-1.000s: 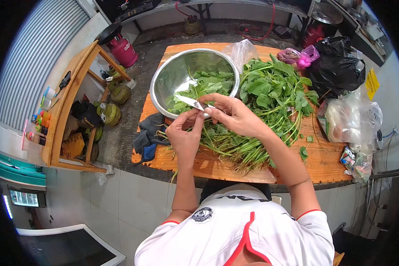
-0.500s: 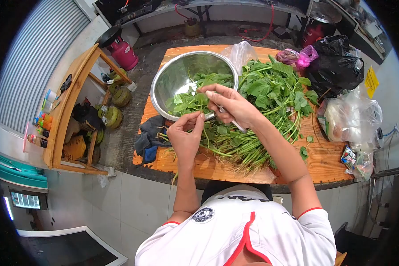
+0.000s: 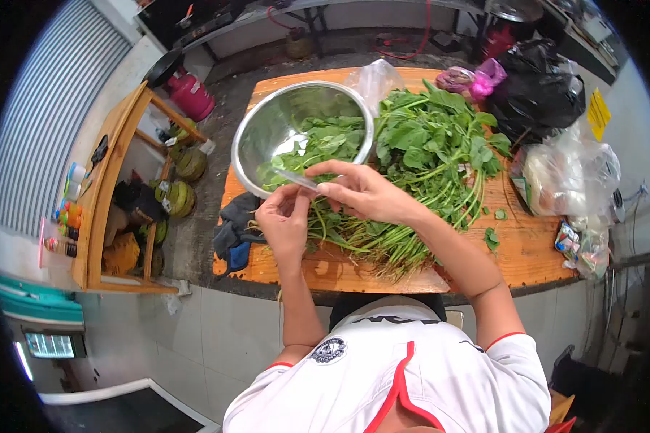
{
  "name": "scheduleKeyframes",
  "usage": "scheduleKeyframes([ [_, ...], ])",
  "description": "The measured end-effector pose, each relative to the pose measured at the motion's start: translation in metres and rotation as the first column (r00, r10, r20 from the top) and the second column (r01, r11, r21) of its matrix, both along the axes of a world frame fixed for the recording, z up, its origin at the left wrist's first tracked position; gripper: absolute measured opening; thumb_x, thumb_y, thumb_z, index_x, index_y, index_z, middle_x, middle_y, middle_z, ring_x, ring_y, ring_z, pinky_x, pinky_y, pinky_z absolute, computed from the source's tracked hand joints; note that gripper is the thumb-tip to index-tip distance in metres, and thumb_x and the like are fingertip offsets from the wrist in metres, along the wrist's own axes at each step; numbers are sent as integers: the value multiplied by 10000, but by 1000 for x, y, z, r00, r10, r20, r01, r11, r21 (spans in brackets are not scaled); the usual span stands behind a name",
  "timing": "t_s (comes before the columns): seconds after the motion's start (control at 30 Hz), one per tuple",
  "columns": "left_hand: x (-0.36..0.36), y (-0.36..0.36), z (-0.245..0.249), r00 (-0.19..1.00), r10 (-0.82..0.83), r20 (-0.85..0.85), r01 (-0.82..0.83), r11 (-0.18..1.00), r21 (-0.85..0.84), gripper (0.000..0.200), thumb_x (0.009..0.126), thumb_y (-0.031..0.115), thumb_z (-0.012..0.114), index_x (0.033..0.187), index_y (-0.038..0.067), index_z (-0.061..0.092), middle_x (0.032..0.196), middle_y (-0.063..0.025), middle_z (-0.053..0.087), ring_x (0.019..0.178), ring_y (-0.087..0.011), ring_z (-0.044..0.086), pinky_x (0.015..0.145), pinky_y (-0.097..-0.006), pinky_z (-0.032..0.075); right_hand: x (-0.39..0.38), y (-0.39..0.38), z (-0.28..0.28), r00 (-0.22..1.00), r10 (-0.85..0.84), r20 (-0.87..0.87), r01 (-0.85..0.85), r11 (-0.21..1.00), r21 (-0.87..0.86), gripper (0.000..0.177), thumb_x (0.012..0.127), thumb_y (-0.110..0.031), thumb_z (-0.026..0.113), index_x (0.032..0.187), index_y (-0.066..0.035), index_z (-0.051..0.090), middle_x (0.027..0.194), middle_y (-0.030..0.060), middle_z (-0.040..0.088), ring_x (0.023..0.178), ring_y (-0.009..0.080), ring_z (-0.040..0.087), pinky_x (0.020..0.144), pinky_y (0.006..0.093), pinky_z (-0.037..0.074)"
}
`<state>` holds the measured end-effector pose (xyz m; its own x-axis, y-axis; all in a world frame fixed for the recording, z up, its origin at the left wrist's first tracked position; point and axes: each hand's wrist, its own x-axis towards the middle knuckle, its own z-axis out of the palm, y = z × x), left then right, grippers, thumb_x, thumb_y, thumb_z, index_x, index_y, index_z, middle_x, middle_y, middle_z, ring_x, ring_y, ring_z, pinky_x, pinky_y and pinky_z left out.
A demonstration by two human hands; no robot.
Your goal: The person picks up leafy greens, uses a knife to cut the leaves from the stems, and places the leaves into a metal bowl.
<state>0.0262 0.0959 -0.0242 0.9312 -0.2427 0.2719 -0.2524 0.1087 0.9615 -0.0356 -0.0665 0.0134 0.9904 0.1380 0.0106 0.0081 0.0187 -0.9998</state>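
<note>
Holding, probably, a knife near the bowl

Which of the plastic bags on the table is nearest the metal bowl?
The clear bag right beside the metal bowl; the purple bag, black bag and bulky clear bag lie beyond the leafy greens.

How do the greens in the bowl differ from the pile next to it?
Form: the greens in the bowl look like mostly leaves and short pieces; the pile has long stems, with roots at the near end.
Amount: the pile is clearly bigger; the greens in the bowl cover only part of its inside.
Support: the pile spreads over the wooden table; the bowl greens sit inside shiny metal walls.
Shared: both green and leafy.
</note>
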Motion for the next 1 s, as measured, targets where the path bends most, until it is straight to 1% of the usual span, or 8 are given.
scheduleKeyframes([
  [0.1, -1, 2, -2, 1000, 15, 17, -15, 999, 41, 48, 852, -20, 629, 868, -64, 631, 804, -55, 665, 736, -75, 619, 668, -191, 481, 0, 1, -3, 999, -1, 48, 1, 1000, -1, 356, 950, -264, 537, 1232, -47, 531, 672, -1, 550, 577, 47, 453, 472, 232, 339],
  [0.3, -4, -2, -1, 988, 62, 138, -87, 980, 180, 42, 854, -33, 617, 879, -65, 628, 800, -57, 660, 705, -61, 596, 618, -198, 466, 3, -1, -16, 998, 45, -44, -33, 967, 252, 347, 949, -289, 558, 1197, -48, 527, 695, -16, 496, 470, 29, 381, 399, 202, 266],
  [0.47, -15, -7, 3, 945, 88, 315, -188, 935, 301, 62, 829, -12, 651, 885, -34, 666, 796, -38, 652, 650, -63, 559, 546, -213, 443, 14, -3, -13, 980, 78, -184, 31, 851, 525, 299, 973, -320, 505, 1102, -51, 513, 750, -7, 505, 495, 11, 384, 388, 167, 272],
  [0.57, -25, -6, 10, 895, 20, 445, -190, 921, 341, 86, 811, -11, 666, 895, -13, 684, 797, -39, 632, 646, -86, 554, 551, -238, 450, 25, -13, -18, 919, 253, -304, 43, 701, 711, 322, 989, -366, 443, 1039, -50, 475, 759, -1, 498, 491, 9, 370, 369, 153, 264],
  [0.7, -33, -5, 7, 844, -93, 528, -177, 882, 438, 119, 788, -16, 675, 903, 8, 692, 810, -66, 618, 665, -160, 583, 609, -280, 470, 19, -31, 2, 916, 215, -338, 51, 774, 631, 481, 938, -458, 518, 1089, -6, 454, 741, 17, 504, 462, -10, 350, 332, 132, 266],
  [0.77, -36, -10, 0, 804, -168, 571, -174, 850, 496, 137, 778, -18, 678, 909, 19, 693, 825, -82, 622, 684, -202, 601, 637, -302, 478, 21, -46, -1, 940, 257, -224, -81, 807, 585, 315, 887, -290, 653, 962, 9, 587, 692, -10, 520, 452, -15, 371, 343, 141, 254],
  [0.87, -33, -20, -22, 798, -275, 536, -121, 798, 590, 183, 768, -16, 675, 940, 42, 693, 867, -98, 638, 733, -258, 629, 667, -339, 490, 19, -61, 6, 985, 34, -171, 38, 916, 399, 140, 837, -121, 659, 812, -17, 570, 613, -36, 462, 452, 15, 348, 355, 187, 235],
  [1.0, -36, -32, -25, 795, -234, 560, -146, 821, 552, 198, 768, -2, 679, 958, 52, 691, 888, -82, 650, 748, -256, 638, 670, -332, 501, -12, -88, 34, 985, -171, 26, 162, 962, 219, 220, 859, -233, 671, 894, -28, 599, 608, -48, 448, 459, 16, 339, 380, 184, 227],
])
